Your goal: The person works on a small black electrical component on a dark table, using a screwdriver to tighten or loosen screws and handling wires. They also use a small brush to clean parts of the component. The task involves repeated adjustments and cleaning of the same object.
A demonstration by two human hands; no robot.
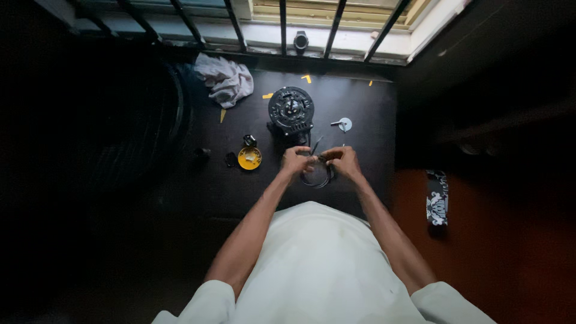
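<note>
Hands meet over the middle of a dark table (360,108) in the head view, both arms reaching forward from white short sleeves. Between them hangs a loop of thin dark cable (316,177), its coil drooping just below the knuckles and close above the tabletop. The left hand (296,160) has its fingers curled shut, pinching the cable near the top of the loop; the right hand (341,161) is likewise closed, fingers bent around the other side of the same loop, with thin wire ends sticking up between the two hands. Whether the fingertips of each hand press the wire itself or some small piece on it is too small to tell. Just beyond the hands sits a round black disc-shaped part (291,110) with a pale hub, lying flat. To its right, apart from it, lies a small white disc on a short pin (343,124). Left of the hands rests a small yellow round dish (249,158) with a dark bit beside it. Farther back on the left lies a crumpled pale cloth (226,79). Small yellow scraps (267,95) are scattered near the far edge, under a barred window (282,24).
</note>
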